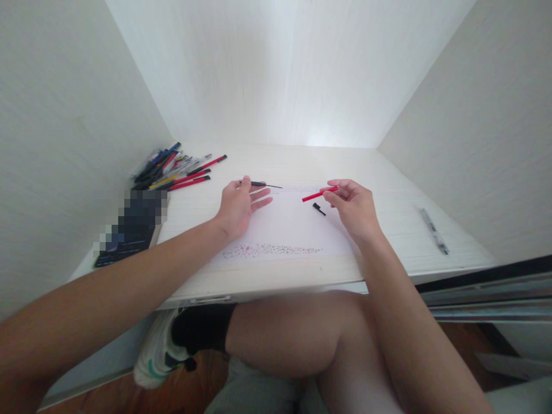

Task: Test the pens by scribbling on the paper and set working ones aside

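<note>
My left hand (240, 208) pinches a slim black pen part (257, 184) between thumb and forefinger, its other fingers spread. A thin dark rod sticks out of that part toward the right. My right hand (354, 208) grips a red pen barrel (317, 195) in its fingertips, tilted down to the left. Below the barrel a black pen cap (319, 209) with a clip lies on a white sheet of paper (288, 224). The sheet carries rows of small dark and reddish marks along its near edge and faint writing at its far edge.
Many pens (172, 167) are heaped at the back left. In front of them lies a dark, partly blurred object (129, 236). A clear pen (434, 231) rests at the right. White panels (276, 75) enclose the desk (345, 161) at the back and sides.
</note>
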Demonstrator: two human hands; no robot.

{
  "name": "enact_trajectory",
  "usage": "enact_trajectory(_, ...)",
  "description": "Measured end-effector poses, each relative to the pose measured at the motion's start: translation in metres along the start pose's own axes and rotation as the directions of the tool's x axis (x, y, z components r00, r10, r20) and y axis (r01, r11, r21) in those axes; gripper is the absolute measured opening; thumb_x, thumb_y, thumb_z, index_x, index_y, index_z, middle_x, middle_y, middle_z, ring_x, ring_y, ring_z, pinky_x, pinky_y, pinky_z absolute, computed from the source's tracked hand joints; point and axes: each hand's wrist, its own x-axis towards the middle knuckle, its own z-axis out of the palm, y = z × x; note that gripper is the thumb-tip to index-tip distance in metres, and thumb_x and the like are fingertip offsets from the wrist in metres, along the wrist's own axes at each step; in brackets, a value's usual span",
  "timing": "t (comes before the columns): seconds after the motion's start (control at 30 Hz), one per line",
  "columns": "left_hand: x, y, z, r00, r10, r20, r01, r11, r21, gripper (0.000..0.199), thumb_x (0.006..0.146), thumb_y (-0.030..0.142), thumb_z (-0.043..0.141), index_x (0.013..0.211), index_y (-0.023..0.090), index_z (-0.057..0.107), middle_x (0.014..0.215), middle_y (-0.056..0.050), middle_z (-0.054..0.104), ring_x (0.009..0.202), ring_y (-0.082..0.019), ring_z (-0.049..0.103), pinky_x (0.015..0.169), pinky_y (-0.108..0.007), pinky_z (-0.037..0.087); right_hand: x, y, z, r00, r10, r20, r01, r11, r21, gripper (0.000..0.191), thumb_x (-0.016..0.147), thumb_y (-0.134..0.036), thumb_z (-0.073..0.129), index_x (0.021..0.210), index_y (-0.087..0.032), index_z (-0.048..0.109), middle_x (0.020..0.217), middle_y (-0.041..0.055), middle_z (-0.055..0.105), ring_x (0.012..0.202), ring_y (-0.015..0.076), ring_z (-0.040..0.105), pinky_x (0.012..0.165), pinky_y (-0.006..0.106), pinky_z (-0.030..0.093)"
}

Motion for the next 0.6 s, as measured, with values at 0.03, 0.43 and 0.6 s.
enact_trajectory(0.03, 0.000, 0.000, 0.000, 1.000, -0.001, 0.000, 0.001, 1.000, -0.002, 0.019, 0.107, 0.020, 0.053, 0.088, 0.020, 0.053, 0.097, -0.008, 0.070, 0.089, -0.021, 0.075, 0.079, -0.036, 0.066, 0.000, -0.001, 0.002, 1.000, -0.022, -0.002, 0.022, 0.998, -0.053, 0.030, 0.079, -0.033, 0.082, 0.105, -0.020, 0.075, 0.091, 0.0058, 0.079, 0.081, 0.0187, 0.071, 0.078, 0.036, 0.055)
enact_trajectory(0.43, 0.003, -0.004, 0.001, 1.000, 0.001, -0.003, -0.001, 1.000, -0.012, 0.017, 0.105, 0.020, 0.056, 0.089, 0.021, 0.052, 0.090, -0.005, 0.067, 0.087, -0.020, 0.074, 0.084, -0.038, 0.066, 0.001, -0.002, 0.003, 0.985, -0.155, -0.071, 0.123, 0.934, -0.336, 0.024, 0.090, -0.037, 0.068, 0.104, -0.020, 0.078, 0.084, 0.0063, 0.075, 0.085, 0.0235, 0.070, 0.081, 0.041, 0.054)
enact_trajectory(0.6, 0.002, -0.004, 0.002, 1.000, 0.015, 0.003, -0.015, 1.000, 0.004, 0.019, 0.107, 0.022, 0.053, 0.088, 0.021, 0.051, 0.085, -0.004, 0.066, 0.083, -0.018, 0.072, 0.081, -0.035, 0.066, 0.008, 0.008, -0.014, 0.985, -0.046, -0.165, 0.000, 0.964, -0.267, 0.017, 0.082, -0.037, 0.075, 0.082, -0.021, 0.070, 0.079, 0.0060, 0.074, 0.073, 0.0208, 0.067, 0.075, 0.039, 0.053)
